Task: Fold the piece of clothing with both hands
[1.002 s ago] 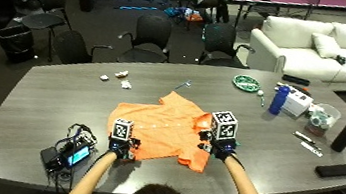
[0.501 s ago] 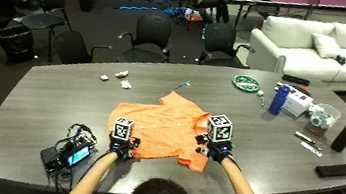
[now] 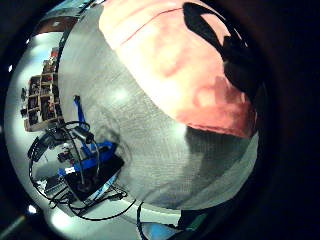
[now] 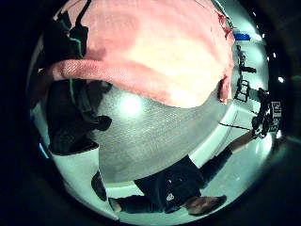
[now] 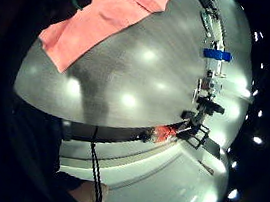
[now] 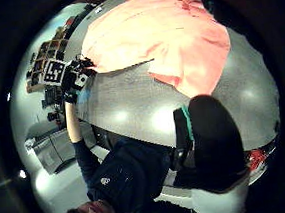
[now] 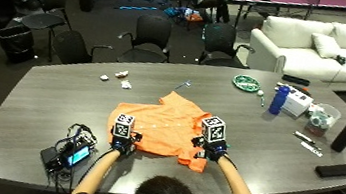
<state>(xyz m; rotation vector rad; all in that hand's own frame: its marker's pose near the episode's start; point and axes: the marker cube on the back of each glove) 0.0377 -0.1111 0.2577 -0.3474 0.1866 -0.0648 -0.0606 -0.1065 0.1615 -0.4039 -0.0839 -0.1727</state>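
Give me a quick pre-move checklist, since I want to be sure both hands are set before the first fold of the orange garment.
1. Left hand on the near edge of the orange garment: ok.
2. Right hand at the garment's near right corner: ok.
3. Cloth actually pinched by each hand: left ok, right cannot tell.
4. Garment lying flat: not ok, near right corner is rumpled.
5. Bare table around the garment: ok.
6. Cabled device apart from the cloth: ok.

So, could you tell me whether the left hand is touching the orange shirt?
Touching. The left thumb side palm view shows the left hand with the shirt's edge draped over its fingers, raised off the table.
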